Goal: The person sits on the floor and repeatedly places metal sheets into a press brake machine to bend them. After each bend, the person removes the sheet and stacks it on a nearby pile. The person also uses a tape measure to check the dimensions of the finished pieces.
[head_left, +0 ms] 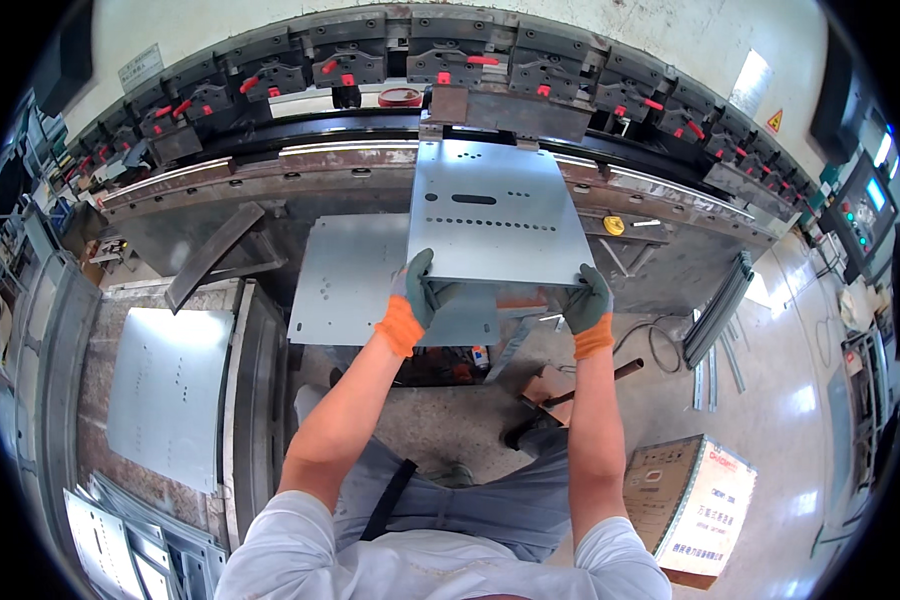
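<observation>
A flat grey sheet-metal panel (pixel 500 245), pierced with a slot and rows of round holes, is held level between my hands. Its far edge reaches in under the tooling of the press brake (pixel 450 60). My left hand (pixel 422 292), in a green glove with an orange cuff, grips the near left corner, thumb on top and fingers underneath. At the near right corner, my right hand (pixel 587 300) grips in the same way, in a matching glove. Below and to the left lies another perforated sheet (pixel 355 260), partly covered by the held panel.
A sheet (pixel 170 390) lies on the bench at left, with stacked panels (pixel 120 545) nearer me. A cardboard box (pixel 685 505) stands at lower right. Metal strips (pixel 718 315) lean by the machine. A yellow tape measure (pixel 613 225) sits on a bracket; a control panel (pixel 865 210) is far right.
</observation>
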Motion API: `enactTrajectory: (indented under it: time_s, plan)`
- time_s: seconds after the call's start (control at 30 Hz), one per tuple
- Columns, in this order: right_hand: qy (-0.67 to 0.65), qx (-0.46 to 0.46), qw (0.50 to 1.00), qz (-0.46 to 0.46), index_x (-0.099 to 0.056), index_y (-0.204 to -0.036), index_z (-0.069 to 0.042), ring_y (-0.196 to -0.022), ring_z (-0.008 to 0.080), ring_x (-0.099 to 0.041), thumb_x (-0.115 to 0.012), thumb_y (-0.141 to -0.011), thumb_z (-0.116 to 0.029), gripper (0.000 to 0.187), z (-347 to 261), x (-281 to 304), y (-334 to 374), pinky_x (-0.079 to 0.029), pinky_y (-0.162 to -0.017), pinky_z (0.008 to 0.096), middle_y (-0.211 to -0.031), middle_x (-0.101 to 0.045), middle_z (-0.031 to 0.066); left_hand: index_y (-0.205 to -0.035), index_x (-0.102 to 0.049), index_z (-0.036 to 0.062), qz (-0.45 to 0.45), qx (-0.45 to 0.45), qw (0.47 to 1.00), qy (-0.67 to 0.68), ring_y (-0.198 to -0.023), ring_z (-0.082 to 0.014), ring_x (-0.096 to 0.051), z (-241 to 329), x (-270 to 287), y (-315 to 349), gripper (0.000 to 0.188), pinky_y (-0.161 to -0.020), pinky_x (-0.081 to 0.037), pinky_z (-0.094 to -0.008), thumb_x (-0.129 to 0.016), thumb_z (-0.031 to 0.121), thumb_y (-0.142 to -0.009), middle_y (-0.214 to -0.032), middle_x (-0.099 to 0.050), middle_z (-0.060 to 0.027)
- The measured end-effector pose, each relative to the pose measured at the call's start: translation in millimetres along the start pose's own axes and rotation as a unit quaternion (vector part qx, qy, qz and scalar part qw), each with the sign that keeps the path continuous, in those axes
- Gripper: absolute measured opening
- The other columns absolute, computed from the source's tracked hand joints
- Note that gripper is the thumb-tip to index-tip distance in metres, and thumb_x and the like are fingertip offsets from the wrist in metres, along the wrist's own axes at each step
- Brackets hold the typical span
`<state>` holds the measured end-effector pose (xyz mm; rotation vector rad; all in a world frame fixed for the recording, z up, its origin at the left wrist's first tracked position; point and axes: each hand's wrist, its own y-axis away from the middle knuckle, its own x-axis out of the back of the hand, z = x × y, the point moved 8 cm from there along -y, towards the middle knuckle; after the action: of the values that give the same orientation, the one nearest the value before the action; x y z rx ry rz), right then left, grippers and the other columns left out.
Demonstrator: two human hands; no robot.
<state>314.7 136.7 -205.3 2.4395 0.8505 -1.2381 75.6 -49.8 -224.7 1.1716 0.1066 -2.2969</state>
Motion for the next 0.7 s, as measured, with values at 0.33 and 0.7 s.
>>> enactTrajectory:
  time_s: [0.33,0.7]
  plan:
    - [0.003,0.007,1.0,-0.021,-0.057,-0.113,0.009,-0.092,0.0329,-0.069,-0.052,-0.094,-0.011,0.028,-8,13,-5,-0.062,-0.074,0.0421,-0.103,-0.067,0.0196,-0.127,-0.055,0.0072,-0.007,-0.012,1.0,-0.022,-0.101,-0.0284,-0.068,-1,-4,-4,0.042,-0.091,-0.057,-0.0454,-0.059,0.033,-0.095,-0.115,-0.067,-0.0123]
    - [-0.03,-0.022,0.999,-0.029,-0.056,-0.114,0.006,-0.092,0.0352,-0.069,-0.051,-0.095,-0.011,0.026,-4,19,-10,-0.061,-0.075,0.0443,-0.107,-0.067,0.0211,-0.127,-0.055,0.0063,-0.012,-0.022,0.999,-0.033,-0.102,-0.0268,-0.067,3,-18,7,0.041,-0.089,-0.058,-0.0435,-0.058,0.033,-0.096,-0.114,-0.067,-0.0121]
